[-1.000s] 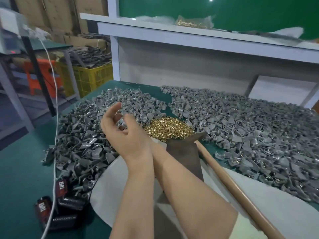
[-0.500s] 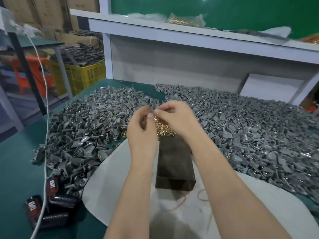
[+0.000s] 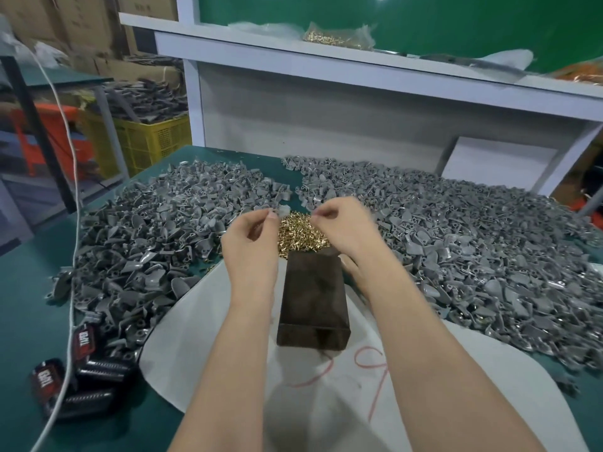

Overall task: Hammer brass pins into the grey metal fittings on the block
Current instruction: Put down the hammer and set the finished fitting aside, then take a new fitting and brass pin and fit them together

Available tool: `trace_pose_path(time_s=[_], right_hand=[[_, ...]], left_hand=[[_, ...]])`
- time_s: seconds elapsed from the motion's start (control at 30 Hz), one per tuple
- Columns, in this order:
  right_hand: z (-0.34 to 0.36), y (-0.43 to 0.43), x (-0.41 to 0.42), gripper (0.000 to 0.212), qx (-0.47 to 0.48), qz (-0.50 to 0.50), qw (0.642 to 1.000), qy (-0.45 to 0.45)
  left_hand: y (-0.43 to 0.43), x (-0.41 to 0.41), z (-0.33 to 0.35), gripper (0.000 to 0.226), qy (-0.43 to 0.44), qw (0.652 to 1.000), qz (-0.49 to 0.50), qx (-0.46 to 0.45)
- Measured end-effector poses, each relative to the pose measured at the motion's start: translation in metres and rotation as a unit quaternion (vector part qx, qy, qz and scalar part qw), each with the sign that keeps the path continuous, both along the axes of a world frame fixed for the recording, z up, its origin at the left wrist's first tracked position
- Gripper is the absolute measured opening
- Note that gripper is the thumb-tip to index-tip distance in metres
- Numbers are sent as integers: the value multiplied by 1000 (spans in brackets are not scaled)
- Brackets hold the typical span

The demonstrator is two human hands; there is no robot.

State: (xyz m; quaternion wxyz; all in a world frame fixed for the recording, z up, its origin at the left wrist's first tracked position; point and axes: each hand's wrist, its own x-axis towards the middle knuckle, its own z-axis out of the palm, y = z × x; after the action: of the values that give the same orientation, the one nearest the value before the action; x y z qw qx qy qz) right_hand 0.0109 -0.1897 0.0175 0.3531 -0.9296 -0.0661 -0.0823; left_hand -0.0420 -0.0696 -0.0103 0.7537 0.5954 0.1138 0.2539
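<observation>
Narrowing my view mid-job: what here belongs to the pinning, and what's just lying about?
Job: block, pins, fittings, fitting pinched in left hand.
Lying about: cable, yellow crate, black clips, bag.

A white sheet [image 3: 208,353] with red scribbles lies on the green tabletop [image 3: 29,321]. At the near left lie black-and-red ribbed items [image 3: 101,370], with a white cable [image 3: 70,337] running across them. At the far left a yellow crate [image 3: 146,141] stands beside an orange one [image 3: 55,125], with cardboard boxes [image 3: 81,27] behind. A white shelf [image 3: 326,57] spans the far side.
</observation>
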Motion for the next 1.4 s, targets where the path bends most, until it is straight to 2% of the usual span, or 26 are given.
trace_pose_path(time_s=[0.07,0.2,0.3,0.4,0.47,0.53,0.6,0.67,0.73,0.8,0.9,1.0,1.13,1.27,1.4], right_hand=[[-13,13,18,17,-139,-17,988,60],[-33,42,46,25,-251,-55,952,167],[-37,53,61,16,-288,-35,937,192],[-42,59,73,26,-304,-7,933,192],[-41,62,76,34,-329,-3,915,235],[-41,64,79,28,-338,-5,909,245],[-41,61,75,22,-329,-10,917,224],[-38,55,68,12,-278,-38,946,163],[-29,44,57,15,-172,-50,978,108],[-15,30,40,12,-27,-28,996,78],[3,3,7,8,128,-12,991,42],[7,-18,-21,20,203,16,976,81],[-3,-28,-43,23,184,17,980,74],[-15,-25,-44,14,102,-12,994,26],[-19,-19,-41,7,-58,3,998,-29]], left_hand=[[2,2,0,8,7,998,20,-57],[3,2,1,12,-2,991,20,-130],[2,1,1,16,0,989,4,-146],[2,1,1,14,9,986,-1,-165],[2,0,2,13,12,984,-5,-179],[1,1,2,12,12,984,-6,-180],[1,1,2,13,16,985,-8,-173],[1,1,0,13,18,986,-25,-164],[1,1,-1,14,19,991,-54,-122],[-2,1,-2,17,14,995,-92,-31],[-7,-1,-3,14,14,978,-140,156],[-13,-3,-6,13,89,930,-128,332],[-18,-5,-11,13,150,872,-111,453],[-18,-3,-13,10,155,856,-99,483],[-17,-1,-14,8,154,856,-101,483]])
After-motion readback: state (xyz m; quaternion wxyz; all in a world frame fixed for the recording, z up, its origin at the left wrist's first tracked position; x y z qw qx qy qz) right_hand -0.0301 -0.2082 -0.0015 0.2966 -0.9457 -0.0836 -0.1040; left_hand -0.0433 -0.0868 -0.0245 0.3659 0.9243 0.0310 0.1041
